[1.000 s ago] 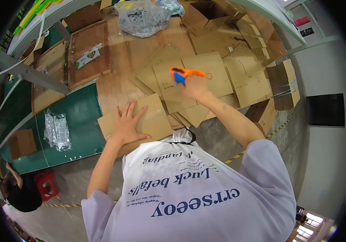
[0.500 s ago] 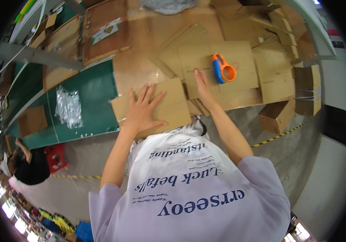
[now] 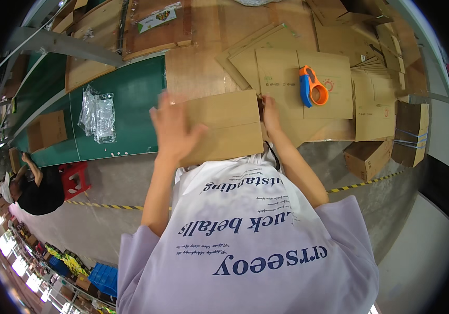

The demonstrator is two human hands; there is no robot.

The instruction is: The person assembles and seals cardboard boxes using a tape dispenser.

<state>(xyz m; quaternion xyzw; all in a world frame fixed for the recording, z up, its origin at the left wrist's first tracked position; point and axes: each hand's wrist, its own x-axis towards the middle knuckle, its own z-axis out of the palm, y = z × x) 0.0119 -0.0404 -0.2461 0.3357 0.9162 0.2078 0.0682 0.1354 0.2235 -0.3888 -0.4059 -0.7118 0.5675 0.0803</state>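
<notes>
A closed-topped brown cardboard box (image 3: 224, 123) lies at the table's near edge, against my front, with a seam along its top. Over its left end is my left hand (image 3: 174, 128), smeared by motion, thumb and fingers spread. My right hand (image 3: 270, 116) is at the box's right end, fingers bent against the edge beside a dark gap; part of the fingers is hidden. Right of that hand, an orange and blue tape dispenser (image 3: 312, 88) rests on flat cardboard sheets (image 3: 279, 65).
Clear plastic packets (image 3: 99, 115) lie on the green tabletop (image 3: 143, 104) at the left, near a small carton (image 3: 46, 130). More folded cardboard (image 3: 373, 104) is stacked at the right, above a carton (image 3: 368, 158) on the floor. A person (image 3: 41, 191) sits at the far left.
My left hand has lifted and shifted toward the box's left end. The right hand has drawn in against the right end, its fingers now bent. The view has shifted slightly.
</notes>
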